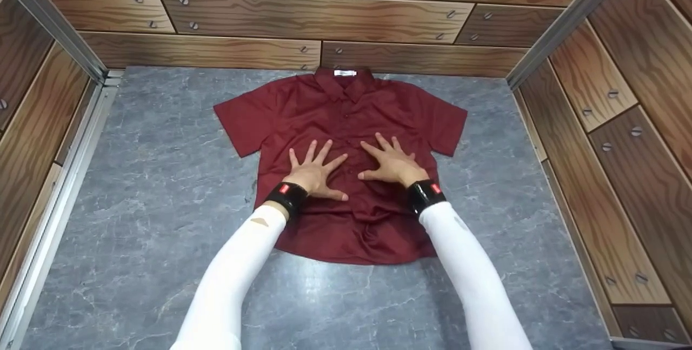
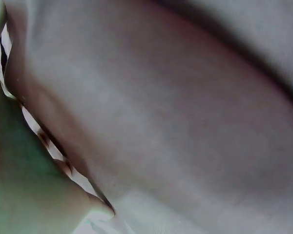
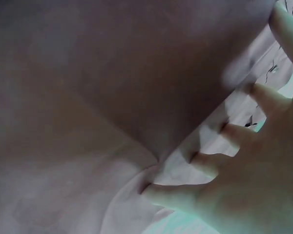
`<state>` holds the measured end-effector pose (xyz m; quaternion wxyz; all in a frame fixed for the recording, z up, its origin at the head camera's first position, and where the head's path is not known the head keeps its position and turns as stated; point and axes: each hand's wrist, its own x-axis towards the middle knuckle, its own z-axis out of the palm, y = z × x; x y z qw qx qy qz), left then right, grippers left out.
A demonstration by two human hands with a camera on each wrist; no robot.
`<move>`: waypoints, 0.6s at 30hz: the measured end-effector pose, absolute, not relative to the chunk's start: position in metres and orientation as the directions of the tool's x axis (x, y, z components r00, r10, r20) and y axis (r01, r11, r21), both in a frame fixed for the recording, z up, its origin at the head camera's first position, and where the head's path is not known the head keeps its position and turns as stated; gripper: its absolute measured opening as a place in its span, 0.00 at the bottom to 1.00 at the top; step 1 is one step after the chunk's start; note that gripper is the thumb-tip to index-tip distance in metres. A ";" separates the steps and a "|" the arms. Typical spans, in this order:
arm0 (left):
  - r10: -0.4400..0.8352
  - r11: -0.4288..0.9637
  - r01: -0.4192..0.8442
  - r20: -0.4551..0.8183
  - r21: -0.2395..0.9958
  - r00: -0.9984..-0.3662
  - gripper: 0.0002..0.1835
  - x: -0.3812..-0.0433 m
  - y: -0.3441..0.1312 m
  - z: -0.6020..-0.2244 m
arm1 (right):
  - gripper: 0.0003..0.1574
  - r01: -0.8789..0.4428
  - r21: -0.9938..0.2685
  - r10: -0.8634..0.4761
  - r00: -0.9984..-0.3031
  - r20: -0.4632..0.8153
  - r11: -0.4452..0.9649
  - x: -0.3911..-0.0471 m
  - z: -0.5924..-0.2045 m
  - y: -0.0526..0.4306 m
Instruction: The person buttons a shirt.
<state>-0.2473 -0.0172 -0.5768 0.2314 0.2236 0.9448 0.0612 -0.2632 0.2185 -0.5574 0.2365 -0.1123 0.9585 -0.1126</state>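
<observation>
A dark red short-sleeved shirt (image 1: 346, 123) lies front up and spread out, its collar at the far side and its hem toward me. My left hand (image 1: 314, 175) rests on the left half of its front with fingers spread. On the other half, my right hand (image 1: 394, 163) lies with its fingers splayed too. Between them runs the button placket. Below the hands the cloth is creased near the hem. In the right wrist view, the fingertips (image 3: 158, 192) touch the cloth; the left wrist view is mostly filled by blurred shirt fabric (image 2: 161, 107).
The shirt lies on a grey marbled surface (image 1: 162, 220). Wood-patterned panels (image 1: 243, 14) rise at the back and on both sides, with metal rails (image 1: 573, 20) along the corners. A white label (image 1: 345, 73) shows inside the collar.
</observation>
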 end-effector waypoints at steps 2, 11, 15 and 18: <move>0.450 0.893 0.391 -0.408 0.223 -0.794 0.59 -0.249 -0.018 -0.576 | 0.55 -0.154 -0.275 -0.265 -0.862 -0.431 0.949 -0.266 -0.558 0.219; 0.444 0.896 0.385 -0.411 0.222 -0.796 0.58 -0.252 -0.021 -0.575 | 0.56 -0.134 -0.305 -0.270 -0.845 -0.462 0.943 -0.272 -0.558 0.217; 0.461 0.886 0.390 -0.390 0.250 -0.797 0.52 -0.252 -0.022 -0.574 | 0.56 -0.123 -0.322 -0.264 -0.857 -0.442 0.939 -0.271 -0.556 0.220; 0.470 0.877 0.379 -0.371 0.294 -0.801 0.47 -0.250 -0.027 -0.572 | 0.56 -0.114 -0.318 -0.250 -0.868 -0.429 0.941 -0.267 -0.555 0.227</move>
